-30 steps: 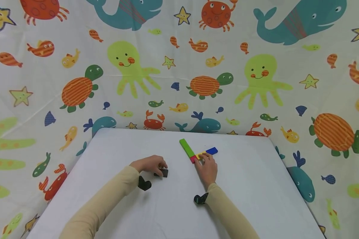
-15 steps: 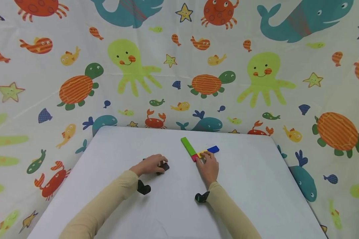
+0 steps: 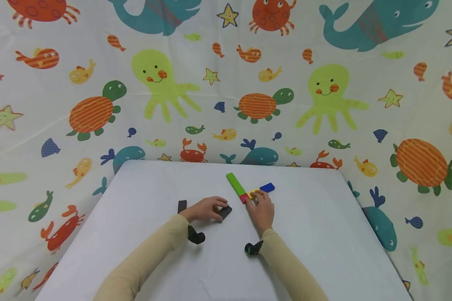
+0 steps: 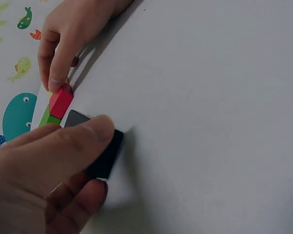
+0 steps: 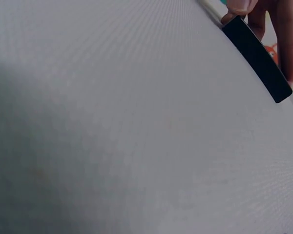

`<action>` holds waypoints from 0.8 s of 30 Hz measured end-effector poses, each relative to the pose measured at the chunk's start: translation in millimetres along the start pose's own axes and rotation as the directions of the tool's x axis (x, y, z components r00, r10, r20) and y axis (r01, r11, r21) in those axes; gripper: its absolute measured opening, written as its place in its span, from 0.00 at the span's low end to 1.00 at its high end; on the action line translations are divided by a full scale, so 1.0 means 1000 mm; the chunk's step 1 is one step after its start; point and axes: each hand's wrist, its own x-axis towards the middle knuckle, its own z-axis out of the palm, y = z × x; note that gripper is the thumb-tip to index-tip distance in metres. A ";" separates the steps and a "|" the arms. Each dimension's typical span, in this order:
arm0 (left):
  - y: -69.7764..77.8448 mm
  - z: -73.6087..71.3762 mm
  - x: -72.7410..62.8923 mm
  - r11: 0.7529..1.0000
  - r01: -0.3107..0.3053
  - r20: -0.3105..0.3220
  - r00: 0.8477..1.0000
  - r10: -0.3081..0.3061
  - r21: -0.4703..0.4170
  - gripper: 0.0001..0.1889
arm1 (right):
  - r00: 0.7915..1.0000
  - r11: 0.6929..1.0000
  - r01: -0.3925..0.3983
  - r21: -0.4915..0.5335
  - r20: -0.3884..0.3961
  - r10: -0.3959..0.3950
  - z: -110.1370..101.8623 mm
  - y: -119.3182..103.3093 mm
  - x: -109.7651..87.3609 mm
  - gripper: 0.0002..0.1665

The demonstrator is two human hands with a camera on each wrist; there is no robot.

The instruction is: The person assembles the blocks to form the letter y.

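In the head view my left hand grips a black block between thumb and fingers, left of the coloured blocks. The left wrist view shows this block under the thumb, tilted. A second black block lies behind the left wrist, partly hidden by the sleeve. My right hand curls its thumb and fingers at the yellow block, beside the red block. A long green block meets the red one, and a blue block adjoins the yellow, making a V-like shape. Fingers partly hide the yellow block.
A white table bears all the blocks. Behind it hangs a sea-animal printed cloth, which also shows at both sides. A dark wrist camera sits at the right cuff, another at the left.
My left hand has moved right with a black block, turning it toward the coloured blocks. The other black block is uncovered behind the wrist. My right hand stays in place.
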 end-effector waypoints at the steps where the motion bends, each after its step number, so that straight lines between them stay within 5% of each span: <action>1: 0.001 0.000 0.001 1.000 0.000 0.019 1.000 0.000 -0.001 0.28 | 1.000 1.000 -0.002 0.002 0.004 0.002 -0.001 0.000 0.000 0.22; 6: 0.008 0.002 0.001 1.000 0.028 0.066 0.997 -0.028 -0.002 0.30 | 0.999 1.000 -0.017 -0.013 0.032 0.018 -0.001 0.004 -0.001 0.23; 24: 0.015 -0.005 0.020 0.997 0.073 0.046 0.996 -0.073 0.010 0.22 | 1.000 1.000 -0.005 -0.022 0.026 0.006 -0.002 0.006 -0.004 0.22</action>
